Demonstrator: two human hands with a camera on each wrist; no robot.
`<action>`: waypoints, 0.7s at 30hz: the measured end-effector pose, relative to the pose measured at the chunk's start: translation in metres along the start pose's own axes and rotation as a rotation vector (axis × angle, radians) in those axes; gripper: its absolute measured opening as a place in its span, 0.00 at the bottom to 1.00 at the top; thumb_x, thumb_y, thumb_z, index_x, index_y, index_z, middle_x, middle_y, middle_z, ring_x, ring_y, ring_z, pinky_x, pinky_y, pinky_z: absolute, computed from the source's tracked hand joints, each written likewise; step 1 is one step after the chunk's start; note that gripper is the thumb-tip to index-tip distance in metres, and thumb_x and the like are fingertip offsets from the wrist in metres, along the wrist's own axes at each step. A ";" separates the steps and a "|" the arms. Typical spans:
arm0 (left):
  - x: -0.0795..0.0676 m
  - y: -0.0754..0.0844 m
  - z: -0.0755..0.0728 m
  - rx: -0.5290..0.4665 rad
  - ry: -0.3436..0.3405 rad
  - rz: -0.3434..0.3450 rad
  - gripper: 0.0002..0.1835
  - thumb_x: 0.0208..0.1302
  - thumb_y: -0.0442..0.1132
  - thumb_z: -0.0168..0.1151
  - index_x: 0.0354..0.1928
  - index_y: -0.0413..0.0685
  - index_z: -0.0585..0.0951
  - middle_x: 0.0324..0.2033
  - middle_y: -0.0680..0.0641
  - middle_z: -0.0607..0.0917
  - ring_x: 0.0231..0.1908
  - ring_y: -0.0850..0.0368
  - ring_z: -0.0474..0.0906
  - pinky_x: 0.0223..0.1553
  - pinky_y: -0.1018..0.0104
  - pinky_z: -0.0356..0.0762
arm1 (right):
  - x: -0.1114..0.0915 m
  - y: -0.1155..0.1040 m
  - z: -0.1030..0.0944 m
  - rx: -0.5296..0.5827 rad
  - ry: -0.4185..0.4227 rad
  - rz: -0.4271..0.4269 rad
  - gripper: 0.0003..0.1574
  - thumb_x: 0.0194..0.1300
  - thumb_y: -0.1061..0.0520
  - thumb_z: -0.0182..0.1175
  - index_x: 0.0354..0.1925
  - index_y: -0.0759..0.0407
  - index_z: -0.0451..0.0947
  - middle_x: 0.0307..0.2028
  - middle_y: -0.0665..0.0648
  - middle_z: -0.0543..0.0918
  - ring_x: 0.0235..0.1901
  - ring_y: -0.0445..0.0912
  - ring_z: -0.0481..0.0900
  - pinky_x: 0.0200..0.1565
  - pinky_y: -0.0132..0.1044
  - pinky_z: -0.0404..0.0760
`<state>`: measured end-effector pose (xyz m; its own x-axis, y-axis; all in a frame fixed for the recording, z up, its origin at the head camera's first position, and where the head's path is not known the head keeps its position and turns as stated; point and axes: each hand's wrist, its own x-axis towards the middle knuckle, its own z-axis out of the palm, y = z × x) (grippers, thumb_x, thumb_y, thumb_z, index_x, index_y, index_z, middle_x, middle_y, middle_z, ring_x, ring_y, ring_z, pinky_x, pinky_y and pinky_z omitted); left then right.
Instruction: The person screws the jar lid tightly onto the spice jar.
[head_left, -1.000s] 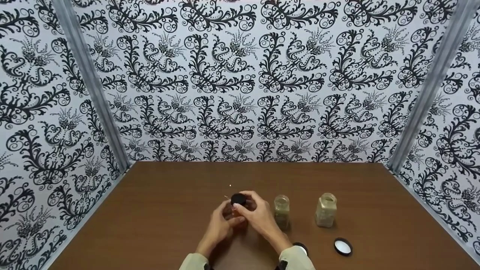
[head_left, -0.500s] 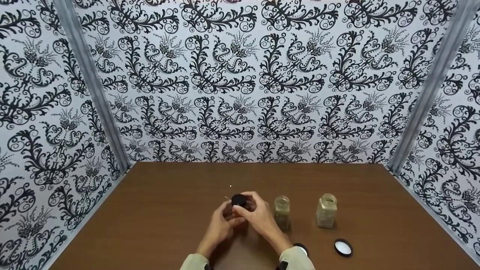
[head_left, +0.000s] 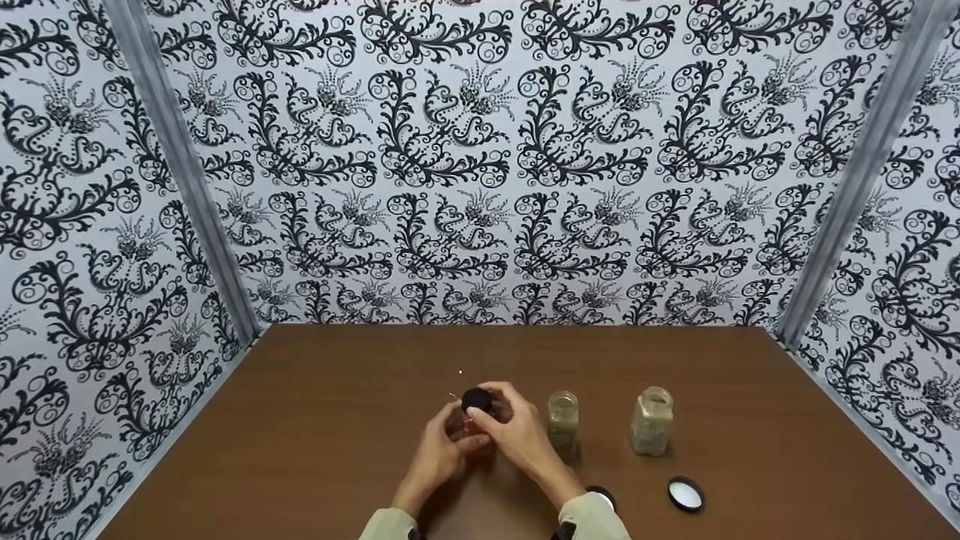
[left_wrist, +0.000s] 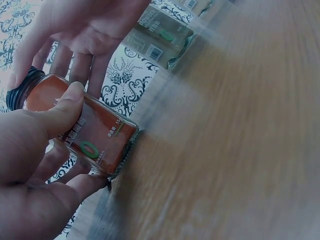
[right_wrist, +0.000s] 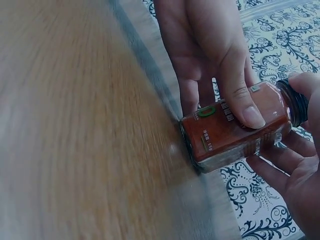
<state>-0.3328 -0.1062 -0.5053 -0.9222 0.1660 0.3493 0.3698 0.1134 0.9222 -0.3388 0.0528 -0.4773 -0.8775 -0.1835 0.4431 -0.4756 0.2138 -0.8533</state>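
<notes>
A square glass spice jar of red-orange powder (left_wrist: 102, 127) with a black screw lid (head_left: 476, 400) is between my hands. My left hand (head_left: 441, 452) grips the jar's body, its thumb flat across the labelled face in the left wrist view. With thumb and fingers my right hand (head_left: 520, 430) holds the lid, which sits on the jar's neck; in the right wrist view the right hand (right_wrist: 305, 165) reaches in from the right edge. The jar's base meets the tabletop or sits just over it; I cannot tell which. In the head view the hands hide most of its body.
Two lidless glass jars of greenish-brown powder stand to the right, a nearer jar (head_left: 564, 427) and a farther jar (head_left: 651, 427). A black lid (head_left: 685, 494) lies white side up; another lid (head_left: 602, 495) is partly under the right sleeve. Small specks dot the brown table (head_left: 337, 420). Patterned walls surround it.
</notes>
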 end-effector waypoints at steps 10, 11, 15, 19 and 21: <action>0.000 0.002 0.001 0.013 0.014 -0.006 0.31 0.56 0.31 0.73 0.60 0.31 0.73 0.51 0.31 0.84 0.52 0.42 0.83 0.54 0.60 0.83 | 0.001 -0.003 -0.002 -0.062 -0.026 -0.005 0.25 0.65 0.48 0.67 0.57 0.55 0.77 0.53 0.66 0.84 0.52 0.55 0.85 0.53 0.38 0.83; 0.000 0.003 0.001 0.016 0.015 -0.002 0.30 0.56 0.31 0.73 0.60 0.31 0.74 0.50 0.31 0.85 0.52 0.43 0.83 0.54 0.60 0.83 | 0.002 -0.003 -0.002 -0.054 -0.022 -0.006 0.25 0.65 0.48 0.68 0.57 0.56 0.77 0.53 0.66 0.84 0.52 0.55 0.85 0.52 0.38 0.83; 0.000 0.005 0.001 0.029 0.015 -0.003 0.28 0.57 0.32 0.73 0.59 0.33 0.75 0.49 0.33 0.85 0.51 0.44 0.83 0.54 0.61 0.84 | 0.002 -0.002 0.001 -0.024 0.000 -0.005 0.24 0.63 0.49 0.69 0.53 0.57 0.75 0.51 0.66 0.85 0.52 0.55 0.86 0.51 0.35 0.83; -0.001 0.004 0.000 0.067 0.010 -0.022 0.30 0.57 0.36 0.73 0.60 0.34 0.74 0.50 0.34 0.85 0.52 0.46 0.83 0.55 0.60 0.83 | 0.000 -0.002 0.003 0.042 -0.012 0.007 0.27 0.64 0.52 0.70 0.56 0.60 0.73 0.53 0.67 0.84 0.55 0.56 0.84 0.52 0.35 0.83; -0.001 0.003 0.000 0.063 0.007 -0.021 0.32 0.56 0.38 0.74 0.61 0.33 0.74 0.51 0.34 0.85 0.52 0.47 0.83 0.55 0.60 0.83 | 0.000 -0.002 0.003 0.059 -0.025 0.017 0.27 0.65 0.53 0.68 0.58 0.61 0.73 0.54 0.68 0.83 0.56 0.57 0.83 0.53 0.35 0.83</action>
<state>-0.3309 -0.1064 -0.5030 -0.9307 0.1560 0.3309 0.3561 0.1784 0.9173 -0.3374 0.0500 -0.4763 -0.8834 -0.2046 0.4217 -0.4552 0.1606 -0.8758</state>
